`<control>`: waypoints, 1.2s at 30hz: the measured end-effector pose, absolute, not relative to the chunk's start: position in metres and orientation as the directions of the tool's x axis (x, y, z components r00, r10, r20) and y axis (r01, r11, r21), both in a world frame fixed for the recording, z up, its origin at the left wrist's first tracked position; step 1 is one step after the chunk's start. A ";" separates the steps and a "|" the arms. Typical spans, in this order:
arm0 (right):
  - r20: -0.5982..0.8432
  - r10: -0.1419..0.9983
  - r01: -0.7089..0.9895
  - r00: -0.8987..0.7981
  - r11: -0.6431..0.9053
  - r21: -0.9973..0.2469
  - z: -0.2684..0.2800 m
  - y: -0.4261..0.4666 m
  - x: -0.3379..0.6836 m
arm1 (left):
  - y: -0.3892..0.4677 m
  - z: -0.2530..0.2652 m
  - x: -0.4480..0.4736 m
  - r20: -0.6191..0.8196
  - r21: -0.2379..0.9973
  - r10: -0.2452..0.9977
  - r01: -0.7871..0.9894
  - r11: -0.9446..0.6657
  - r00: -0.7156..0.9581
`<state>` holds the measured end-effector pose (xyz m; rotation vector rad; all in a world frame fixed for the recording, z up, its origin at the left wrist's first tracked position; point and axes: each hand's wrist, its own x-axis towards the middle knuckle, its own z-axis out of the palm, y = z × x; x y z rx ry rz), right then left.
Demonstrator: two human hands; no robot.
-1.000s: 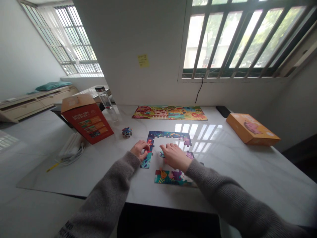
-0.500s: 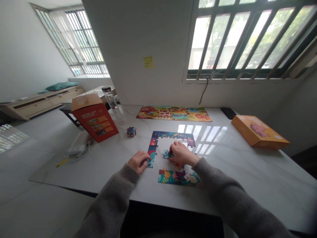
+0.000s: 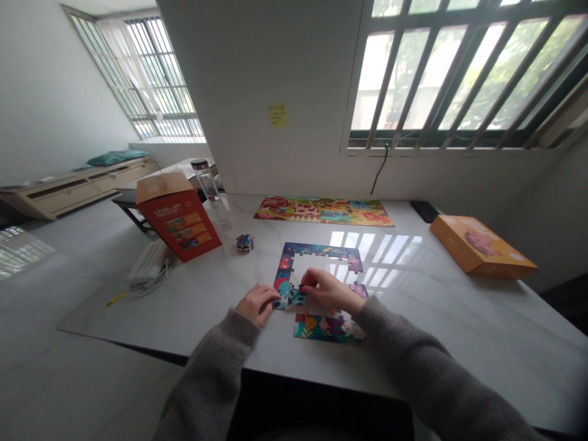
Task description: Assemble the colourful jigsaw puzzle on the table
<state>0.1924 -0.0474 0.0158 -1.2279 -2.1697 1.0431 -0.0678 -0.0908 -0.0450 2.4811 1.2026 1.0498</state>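
A partly joined jigsaw puzzle (image 3: 284, 264) with a dark blue sea-like picture lies flat on the table, forming a top edge and a left side. My left hand (image 3: 257, 303) lies at its lower left corner, fingertips resting on the edge piece and thumb apart. Between the fingers of my right hand (image 3: 328, 289) is a teal puzzle piece (image 3: 296, 296), right beside that corner; whether the two interlock I cannot tell. A joined strip of puzzle pieces (image 3: 316, 327) lies nearer me, partly covered by my right sleeve. A purple piece (image 3: 358, 290) shows beyond my right wrist.
A small stack of puzzle pieces (image 3: 245, 243) stands left of the puzzle. Behind lies a finished farm-picture puzzle (image 3: 324, 211). A red box (image 3: 186, 223), a glass bottle (image 3: 206, 180) and a power strip (image 3: 147, 263) are left; an orange box (image 3: 482, 245) and a black phone (image 3: 424, 211) right.
My right hand has moved left and slightly nearer me, bringing the teal puzzle piece up to the lower left corner. My left hand has stayed at the puzzle's edge.
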 end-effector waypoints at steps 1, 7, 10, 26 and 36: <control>0.002 0.868 0.543 -0.497 0.313 -0.779 0.016 -0.050 0.189 | -0.091 -0.044 -0.067 0.509 0.450 0.754 0.618 -0.645 0.416; -0.010 0.904 0.680 -0.427 0.314 -0.662 0.015 -0.059 0.180 | -0.093 -0.043 -0.065 0.470 0.394 0.768 0.675 -0.624 0.435; 0.012 0.898 0.700 -0.439 0.351 -0.622 0.013 -0.061 0.179 | -0.094 -0.044 -0.064 0.468 0.337 0.758 0.701 -0.628 0.455; 0.187 0.670 0.608 -0.718 0.735 -0.300 0.030 -0.104 0.202 | -0.098 -0.046 -0.061 0.462 0.253 0.731 0.715 -0.652 0.503; 0.092 0.657 0.614 -0.749 0.739 -0.278 0.029 -0.129 0.217 | -0.106 -0.039 -0.057 0.414 0.179 0.724 0.731 -0.659 0.552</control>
